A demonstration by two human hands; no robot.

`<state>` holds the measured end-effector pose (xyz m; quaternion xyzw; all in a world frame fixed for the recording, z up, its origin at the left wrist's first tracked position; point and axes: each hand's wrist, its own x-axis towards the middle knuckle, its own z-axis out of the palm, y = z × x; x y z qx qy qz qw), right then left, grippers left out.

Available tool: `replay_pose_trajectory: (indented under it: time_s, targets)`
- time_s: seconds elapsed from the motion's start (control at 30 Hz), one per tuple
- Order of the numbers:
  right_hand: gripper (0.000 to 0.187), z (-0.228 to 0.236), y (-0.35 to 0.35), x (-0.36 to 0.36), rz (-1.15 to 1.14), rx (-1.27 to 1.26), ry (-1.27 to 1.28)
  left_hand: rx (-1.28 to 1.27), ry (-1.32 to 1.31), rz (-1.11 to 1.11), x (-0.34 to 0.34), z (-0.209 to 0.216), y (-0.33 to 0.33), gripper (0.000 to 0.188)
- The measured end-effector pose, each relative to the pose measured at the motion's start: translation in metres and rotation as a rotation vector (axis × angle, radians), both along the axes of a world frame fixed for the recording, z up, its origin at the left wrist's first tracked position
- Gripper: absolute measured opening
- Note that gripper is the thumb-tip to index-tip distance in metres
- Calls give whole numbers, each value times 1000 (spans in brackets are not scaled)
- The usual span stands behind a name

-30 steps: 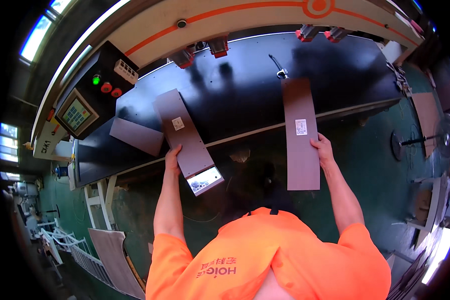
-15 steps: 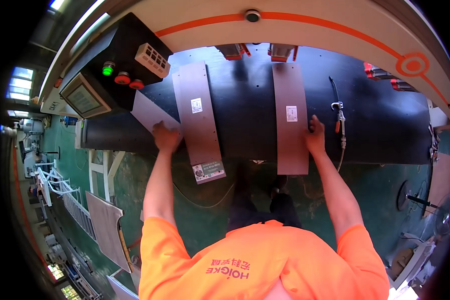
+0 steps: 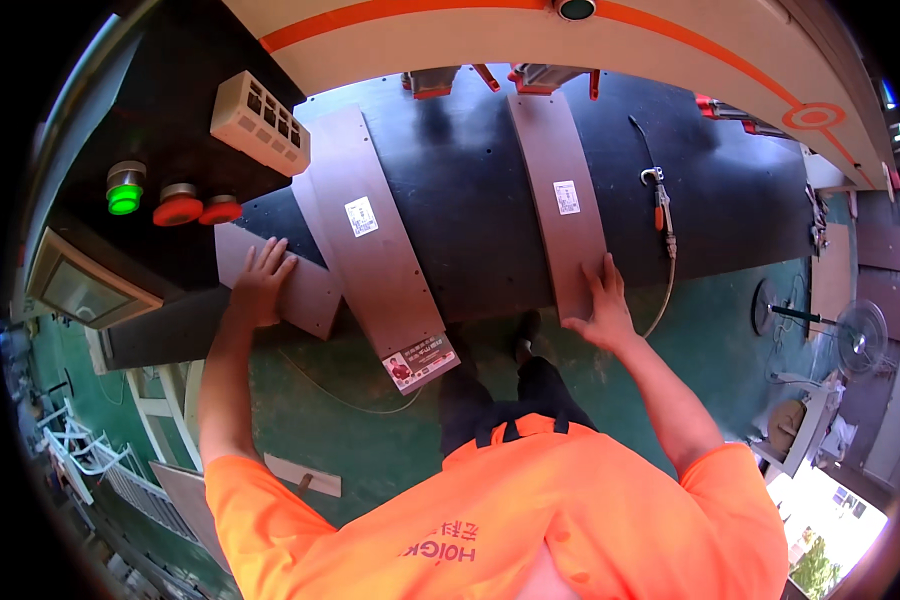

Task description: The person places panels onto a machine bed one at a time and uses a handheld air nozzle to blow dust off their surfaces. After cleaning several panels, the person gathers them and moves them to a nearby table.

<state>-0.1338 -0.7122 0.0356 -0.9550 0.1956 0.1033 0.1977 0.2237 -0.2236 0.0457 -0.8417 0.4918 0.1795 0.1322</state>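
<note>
My left hand [image 3: 261, 283] lies with fingers spread on a short grey-brown panel [image 3: 312, 300], set at a slant on the black table [image 3: 470, 230]. At the near end of a long grey-brown panel [image 3: 540, 145] on the right is my right hand [image 3: 607, 308]. Its thumb is at the near edge and its fingers stretch along the right side, apart. Between the hands lies another long panel [image 3: 390, 265] with a white label [image 3: 361, 216] and a printed card [image 3: 417, 362] at its near end. Part of a further panel shows along its left side.
A control box with a lit green lamp [image 3: 124, 190] and red buttons [image 3: 178, 205] stands at the left. An air blow gun [image 3: 660, 210] with a hose lies right of the panels. Red-tipped clamps [image 3: 545, 78] line the far side under a cream machine beam [image 3: 420, 40].
The view has shifted. My left hand has moved left and opened flat over the short panel, which has shifted too. My right hand has moved to the right panel's near end, fingers spreading.
</note>
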Motion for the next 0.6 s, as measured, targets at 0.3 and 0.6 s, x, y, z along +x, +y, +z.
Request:
replay_pose_trajectory:
  time_s: [0.3,0.6]
  targets:
    - [101,-14,0,-4,46,-34,-49,75,-15,550,-1,42,43,105]
    - [88,12,55,37,68,413,-232,-533,917,757,-92,133,6,110]
